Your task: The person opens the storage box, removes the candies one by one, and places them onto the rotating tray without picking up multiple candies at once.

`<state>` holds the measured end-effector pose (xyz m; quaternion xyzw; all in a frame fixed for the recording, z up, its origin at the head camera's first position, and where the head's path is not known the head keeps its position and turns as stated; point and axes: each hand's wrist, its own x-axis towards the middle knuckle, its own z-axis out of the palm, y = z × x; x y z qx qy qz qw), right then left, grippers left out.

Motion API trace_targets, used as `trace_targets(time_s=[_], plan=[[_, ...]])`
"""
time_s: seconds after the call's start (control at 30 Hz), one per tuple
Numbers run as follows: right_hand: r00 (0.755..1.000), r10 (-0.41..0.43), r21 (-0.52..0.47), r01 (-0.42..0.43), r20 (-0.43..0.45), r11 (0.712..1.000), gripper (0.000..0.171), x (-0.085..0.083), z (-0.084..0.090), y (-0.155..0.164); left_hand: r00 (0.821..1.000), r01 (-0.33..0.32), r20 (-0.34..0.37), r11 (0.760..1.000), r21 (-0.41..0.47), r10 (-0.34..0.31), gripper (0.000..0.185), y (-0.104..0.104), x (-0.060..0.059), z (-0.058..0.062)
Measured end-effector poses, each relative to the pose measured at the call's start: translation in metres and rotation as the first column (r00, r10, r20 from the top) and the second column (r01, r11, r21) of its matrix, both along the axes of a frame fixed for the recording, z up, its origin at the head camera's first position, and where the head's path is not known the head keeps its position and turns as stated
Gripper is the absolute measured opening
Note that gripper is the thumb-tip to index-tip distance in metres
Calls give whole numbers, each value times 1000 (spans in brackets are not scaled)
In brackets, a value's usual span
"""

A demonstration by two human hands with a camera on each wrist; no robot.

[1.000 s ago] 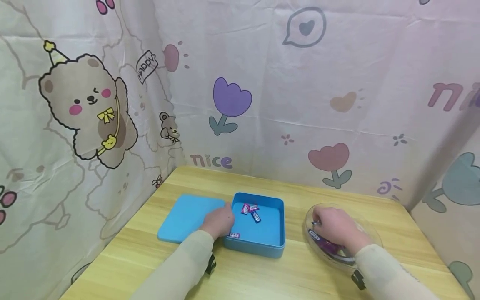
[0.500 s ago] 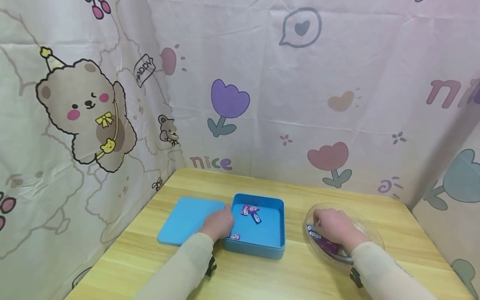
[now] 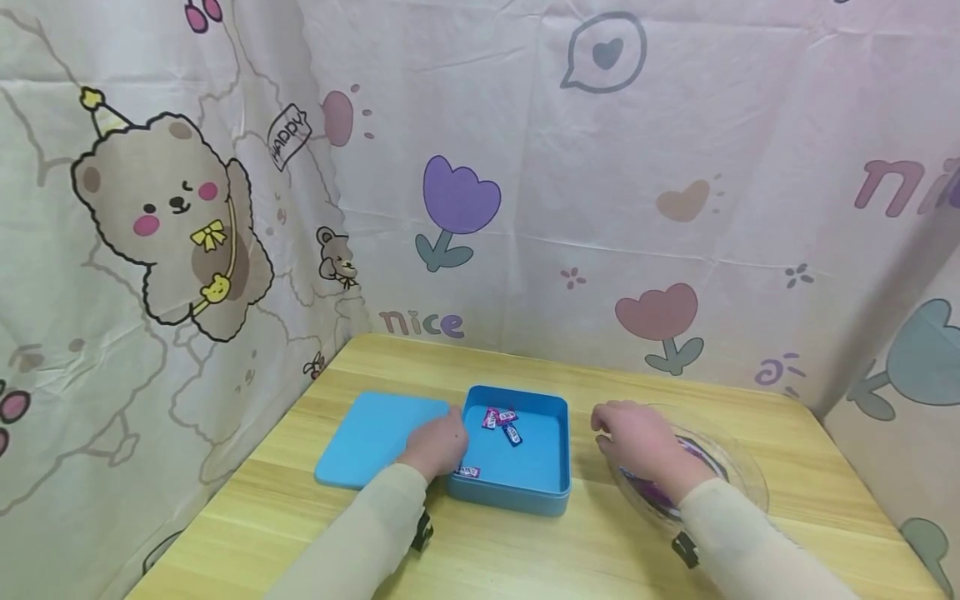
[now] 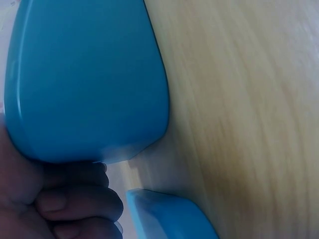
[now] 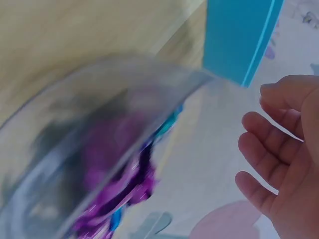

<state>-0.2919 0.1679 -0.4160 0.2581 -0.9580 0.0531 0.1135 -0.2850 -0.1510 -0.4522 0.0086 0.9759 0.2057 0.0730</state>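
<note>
A blue open-topped box [image 3: 510,504] stands mid-table, with several small wrapped candies [image 3: 512,434] inside it. My left hand [image 3: 437,443] grips the box's left wall; in the left wrist view its curled fingers [image 4: 79,204] lie against the blue side. My right hand [image 3: 641,437] is raised over the left rim of a clear bowl [image 3: 753,492], reaching past it toward the box. In the right wrist view its thumb and index finger [image 5: 281,94] come together while the other fingers are loosely bent. No candy shows there; whether one is hidden between them I cannot tell.
A flat blue lid [image 3: 375,433] lies on the wooden table [image 3: 592,542] left of the box. Purple and dark wrappers [image 5: 134,179] fill part of the clear bowl. Printed cloth [image 3: 540,208] hangs behind and to the left.
My right hand has risen out of the bowl and moved left toward the box. My left hand stays on the box wall, and the candies inside the box lie as before.
</note>
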Motion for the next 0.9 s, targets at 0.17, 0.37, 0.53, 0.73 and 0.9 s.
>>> trace_targets(time_s=[0.17, 0.37, 0.53, 0.73, 0.9], plan=[[999, 45, -50, -46, -19, 998, 16, 1, -1, -25, 1000, -3, 2, 1000, 5, 3, 55, -1, 0, -2], [993, 68, -71, -62, 93, 996, 21, 0, 4, -54, 1000, 3, -8, 1000, 5, -3, 56, -3, 0, -2], [983, 93, -23, -90, 158, 996, 24, -9, 15, -78, 1000, 6, -11, 1000, 0, -6, 56, -5, -1, -1], [949, 126, 26, -140, 289, 990, 31, -28, 23, -103, 1000, 17, -24, 1000, -18, -17, 54, -7, -4, 0], [912, 114, 76, -156, 393, 985, 40, -40, 18, -120, 1000, 22, -21, 999, -27, -23, 54, -4, -1, -2]])
